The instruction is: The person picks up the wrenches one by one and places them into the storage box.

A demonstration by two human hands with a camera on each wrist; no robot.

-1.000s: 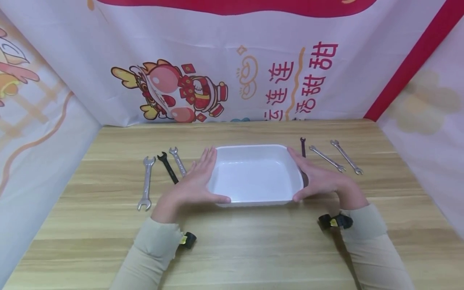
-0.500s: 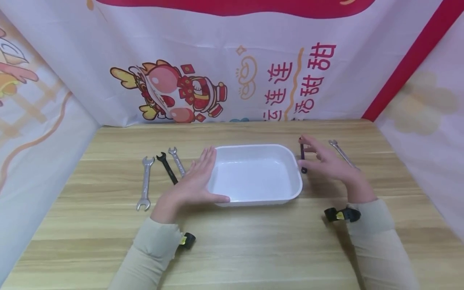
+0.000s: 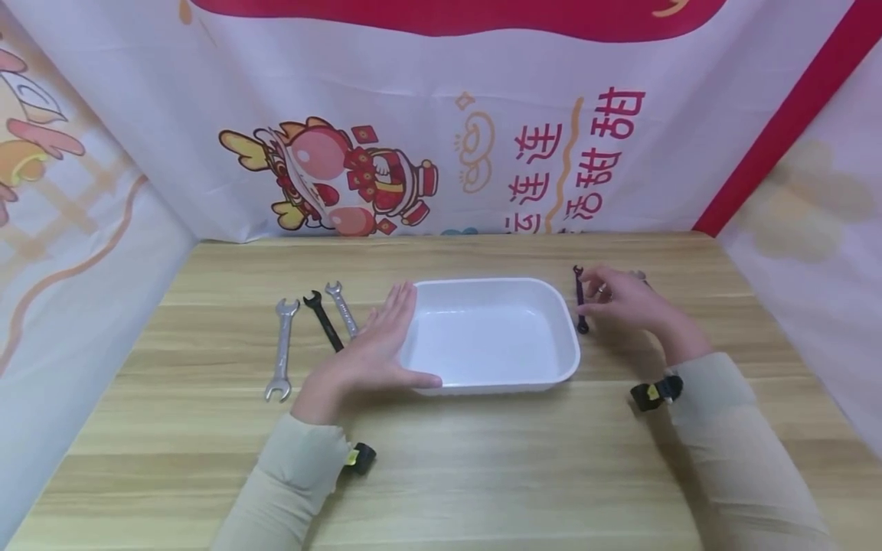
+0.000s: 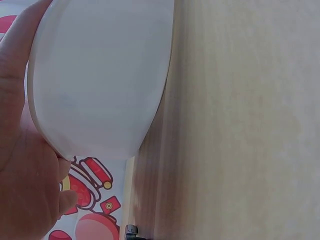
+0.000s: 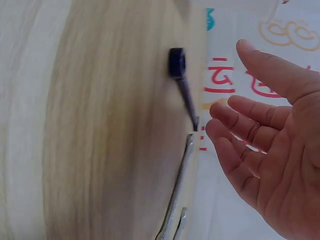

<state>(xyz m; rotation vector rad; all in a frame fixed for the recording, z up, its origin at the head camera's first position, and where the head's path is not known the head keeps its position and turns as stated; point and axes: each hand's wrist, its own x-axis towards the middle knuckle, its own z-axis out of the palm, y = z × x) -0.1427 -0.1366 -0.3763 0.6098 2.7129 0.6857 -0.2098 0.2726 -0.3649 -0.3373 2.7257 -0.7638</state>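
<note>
On the table (image 3: 482,474), about midway between its left and right edges and nearer the far edge: one tray (image 3: 482,340), upright. At its left end: left hand (image 3: 368,356), fingers straight against the tray, thumb along the near rim; touching, no curled grip. Toward the table's far right corner: right hand (image 3: 630,300), fingers loosely bent, thumb apart, nothing held; just beside the purple wrench (image 3: 579,291).

Recent change: right hand off the tray's right end and over to the purple wrench; tray and purple wrench in their former places. Meaning, by judgement: tray in the left hand's care alone, right hand given over to the wrenches.

Tray: white, glossy, rectangular, with rounded corners, thin rim, smooth sloping walls. Purple wrench: slim, nearly black, pointed roughly toward the far edge.

Mostly behind the right hand: pair of thin wrenches (image 5: 176,185), silver. Toward the left edge: big wrench (image 3: 283,348), black wrench (image 3: 324,321), small wrench (image 3: 341,308).
</note>
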